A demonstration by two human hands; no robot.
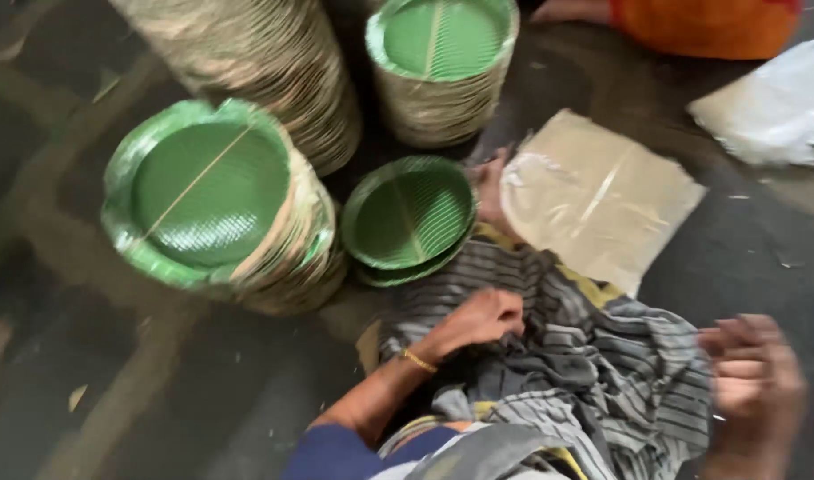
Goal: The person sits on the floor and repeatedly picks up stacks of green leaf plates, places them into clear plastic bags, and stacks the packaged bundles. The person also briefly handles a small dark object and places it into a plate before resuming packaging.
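My left hand [480, 320], with a gold bangle at the wrist, rests with fingers curled on the grey striped cloth [594, 356] over my lap. Blurred at the lower right, my right hand [755, 382] hovers beside the cloth with fingers loosely bent and nothing visible in it. Just beyond my knee lies a short pile of green leaf-pattern paper plates [407, 215]. A flat clear plastic bag [598, 197] lies on the floor to the right of those plates.
A tall leaning stack of green plates [213, 203] stands at the left, another stack [442, 67] at the top middle, and a third [265, 62] behind. A person in orange [709, 25] sits at the top right beside a white plastic bag [776, 102]. The floor is dark.
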